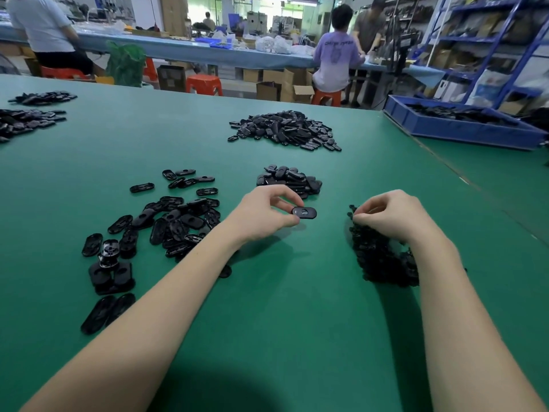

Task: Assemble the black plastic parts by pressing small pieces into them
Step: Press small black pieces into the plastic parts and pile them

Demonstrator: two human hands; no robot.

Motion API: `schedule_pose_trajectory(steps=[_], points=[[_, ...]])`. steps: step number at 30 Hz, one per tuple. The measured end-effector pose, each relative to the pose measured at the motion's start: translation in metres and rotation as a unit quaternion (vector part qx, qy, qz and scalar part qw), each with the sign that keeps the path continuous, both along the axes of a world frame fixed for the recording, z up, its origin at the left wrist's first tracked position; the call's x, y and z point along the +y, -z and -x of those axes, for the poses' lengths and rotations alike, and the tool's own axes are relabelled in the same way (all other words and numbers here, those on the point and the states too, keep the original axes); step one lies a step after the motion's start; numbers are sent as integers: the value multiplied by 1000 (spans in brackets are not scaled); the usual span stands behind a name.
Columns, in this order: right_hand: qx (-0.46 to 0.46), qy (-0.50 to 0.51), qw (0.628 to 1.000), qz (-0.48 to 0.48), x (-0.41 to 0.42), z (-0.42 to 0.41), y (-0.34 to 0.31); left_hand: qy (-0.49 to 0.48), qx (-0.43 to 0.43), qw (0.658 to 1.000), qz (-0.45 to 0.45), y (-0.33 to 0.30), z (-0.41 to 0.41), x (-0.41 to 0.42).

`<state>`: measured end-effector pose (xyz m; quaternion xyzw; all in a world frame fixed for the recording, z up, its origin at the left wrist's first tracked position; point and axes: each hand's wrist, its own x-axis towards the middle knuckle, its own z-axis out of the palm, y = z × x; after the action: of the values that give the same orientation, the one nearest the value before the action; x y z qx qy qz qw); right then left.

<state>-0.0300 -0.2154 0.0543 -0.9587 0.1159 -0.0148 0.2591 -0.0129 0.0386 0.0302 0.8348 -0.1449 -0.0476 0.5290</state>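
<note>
Head view, stock on the green table (297, 322) as it stands. Item one: your left hand (261, 215), thumb and fingers pinching one end of a single black oval part (304, 212), held just above the mat near the middle, its recess facing up and apparently unfilled. Item two: your right hand (389, 215), fingers curled at the top edge of the heap of small pieces (383, 257); whether a piece is pinched between the fingertips cannot be told, since they are folded under. Item three: a loose spread of oval parts (166, 221) to your left, several lying flat, a few stacked; assembled or not cannot be read at this size. Item four: a small pile (289, 181) just beyond your left hand, touching nothing you hold. Item five: a large mound (285, 130) farther out, and a blue bin (463, 126) of more parts at the far right. Judged progress: the part in hand has no piece pressed in yet, so this unit is at its start, and the mound, the bin and the small-piece heap suggest a long run remains, with most of the stock untouched.
</note>
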Motion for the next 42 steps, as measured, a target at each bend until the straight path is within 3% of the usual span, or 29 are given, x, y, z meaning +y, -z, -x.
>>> schedule_pose_trajectory(steps=[13,31,34,37,42], points=[[20,42,997,69,10,2,8,3,11,1000,20,3,-1,2],[9,12,998,55,17,-1,12,-3,11,1000,14,7,-2,1],[-18,-18,996,-83,17,-2,10,-4,11,1000,23,6,-2,1],[-28,-53,968,-244,28,-1,4,-2,13,999,36,4,-1,1],[4,-83,941,-329,40,0,-1,8,24,998,64,-1,0,2]])
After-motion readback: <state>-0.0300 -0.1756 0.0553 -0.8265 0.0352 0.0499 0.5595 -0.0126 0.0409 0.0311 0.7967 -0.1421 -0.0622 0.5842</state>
